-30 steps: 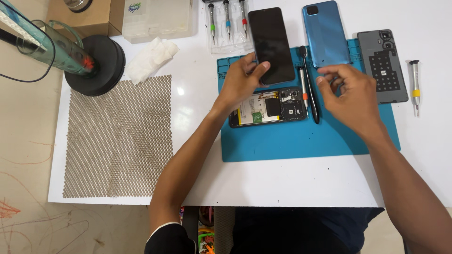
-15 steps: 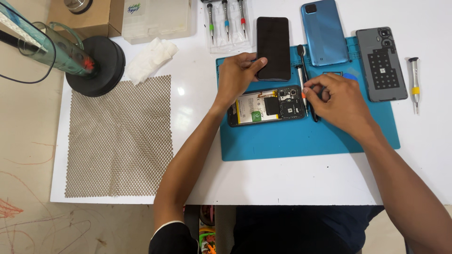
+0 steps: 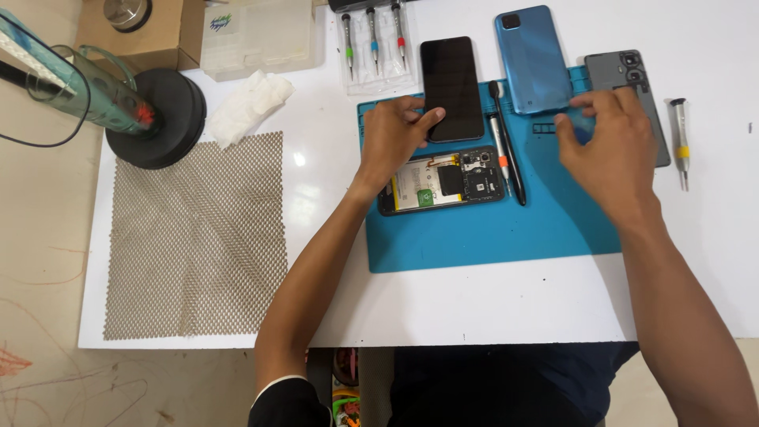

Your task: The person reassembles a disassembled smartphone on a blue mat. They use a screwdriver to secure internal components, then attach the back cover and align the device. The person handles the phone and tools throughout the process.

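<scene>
An opened phone point(image 3: 447, 182) with its battery and circuit board showing lies on a blue work mat point(image 3: 490, 237). My left hand point(image 3: 395, 134) rests with curled fingers on the phone's upper left corner, and one fingertip touches a black screen panel point(image 3: 452, 83) just above. My right hand point(image 3: 609, 142) hovers blurred over the mat's right end, its fingertips at a grey phone frame point(image 3: 609, 67). Whether it holds anything is unclear. A black screwdriver point(image 3: 506, 150) lies between the phone and my right hand. A blue back cover point(image 3: 531, 55) lies at the mat's far edge.
A clear case with three screwdrivers point(image 3: 371, 39) is behind the mat, and one silver screwdriver point(image 3: 680, 142) lies at the right. On the left are a metal mesh pad point(image 3: 198, 237), a crumpled tissue point(image 3: 249, 103), a round black stand point(image 3: 158, 119), a cardboard box point(image 3: 134, 32) and a plastic box point(image 3: 257, 35).
My right hand has left the opened phone's right end and moved right and up to the grey frame. My left hand has stayed on the phone.
</scene>
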